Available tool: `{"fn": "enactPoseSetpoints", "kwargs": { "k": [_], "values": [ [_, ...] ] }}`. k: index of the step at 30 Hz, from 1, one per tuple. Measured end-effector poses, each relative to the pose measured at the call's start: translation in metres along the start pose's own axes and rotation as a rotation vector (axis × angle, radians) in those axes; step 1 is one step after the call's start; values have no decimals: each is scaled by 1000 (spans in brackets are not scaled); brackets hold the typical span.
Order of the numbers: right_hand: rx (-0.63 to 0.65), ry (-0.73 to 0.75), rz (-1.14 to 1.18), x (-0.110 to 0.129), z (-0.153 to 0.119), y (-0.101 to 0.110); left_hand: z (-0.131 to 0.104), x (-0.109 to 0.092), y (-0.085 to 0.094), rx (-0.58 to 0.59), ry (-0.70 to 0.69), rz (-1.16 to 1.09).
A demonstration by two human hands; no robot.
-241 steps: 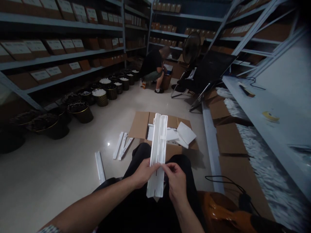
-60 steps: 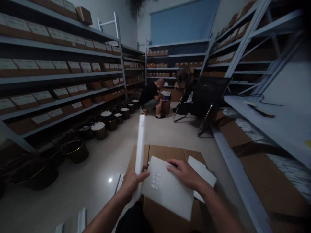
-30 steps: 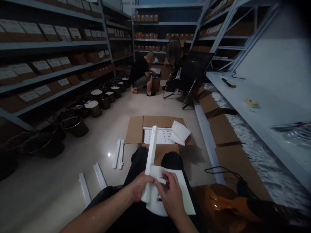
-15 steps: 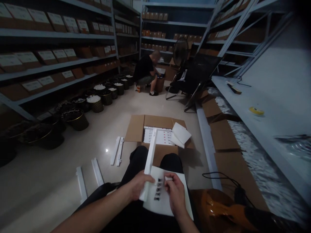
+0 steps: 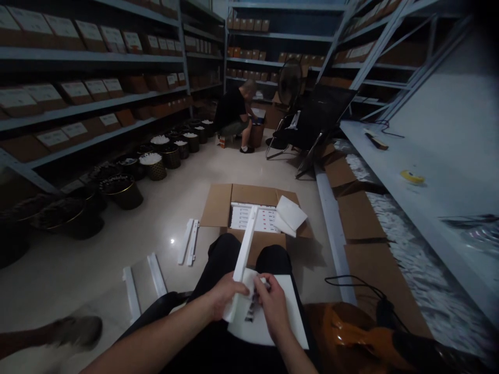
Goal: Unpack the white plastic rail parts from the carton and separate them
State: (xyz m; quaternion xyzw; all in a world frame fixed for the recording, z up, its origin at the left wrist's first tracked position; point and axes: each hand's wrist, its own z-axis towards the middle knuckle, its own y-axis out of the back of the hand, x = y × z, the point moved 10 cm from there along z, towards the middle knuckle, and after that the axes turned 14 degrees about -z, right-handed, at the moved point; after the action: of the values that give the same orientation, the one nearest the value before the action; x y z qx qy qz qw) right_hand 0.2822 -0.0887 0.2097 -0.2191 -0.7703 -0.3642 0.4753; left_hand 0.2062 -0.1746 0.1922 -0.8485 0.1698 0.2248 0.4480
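My left hand (image 5: 228,297) is closed around the lower end of a long white plastic bar (image 5: 245,246), which slants up and away over my lap. Its thumb also lies on the upper left part of a white sheet (image 5: 290,306) with a column of small dark stickers (image 5: 250,313), resting on my thighs. My right hand (image 5: 273,301) is pinched over the sheet, close to the left thumb and the stickers. Something small and pale shows at its fingertips, too little to make out.
An open carton (image 5: 218,205) of white bars stands before my knees, foam sheets (image 5: 290,215) on its right flap. Pairs of white bars (image 5: 186,241) lie on the floor at left. An orange stool (image 5: 343,332) is at right. Another person (image 5: 234,111) sits ahead; someone's foot (image 5: 83,331) enters lower left.
My right hand has moved left across the sheet, toward my left thumb. The bar's far end has shifted slightly right. A person's foot has come into view at the lower left.
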Motion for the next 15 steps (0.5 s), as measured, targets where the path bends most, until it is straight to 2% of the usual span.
{"fn": "enactPoseSetpoints", "kwargs": {
  "k": [3,6,8,10,11,13,15],
  "values": [
    [25,-38,132,-3,4,-3,-1,-4,6,-40,-28,39],
    [94,-97,465,-7,5,-4,-5,-19,18,-110,-92,117],
    [160,-126,610,-8,4,-4,-12,-46,32,-232,-237,227],
    [227,-138,635,-9,2,-5,-26,-84,40,-372,-451,345],
    [249,-142,620,-10,2,-6,-34,-102,39,-419,-548,398],
    [275,-140,587,-10,2,-8,-45,-126,27,-432,-672,483],
    [274,-125,558,-2,5,-10,-49,-132,8,-366,-700,522]
  ]
}}
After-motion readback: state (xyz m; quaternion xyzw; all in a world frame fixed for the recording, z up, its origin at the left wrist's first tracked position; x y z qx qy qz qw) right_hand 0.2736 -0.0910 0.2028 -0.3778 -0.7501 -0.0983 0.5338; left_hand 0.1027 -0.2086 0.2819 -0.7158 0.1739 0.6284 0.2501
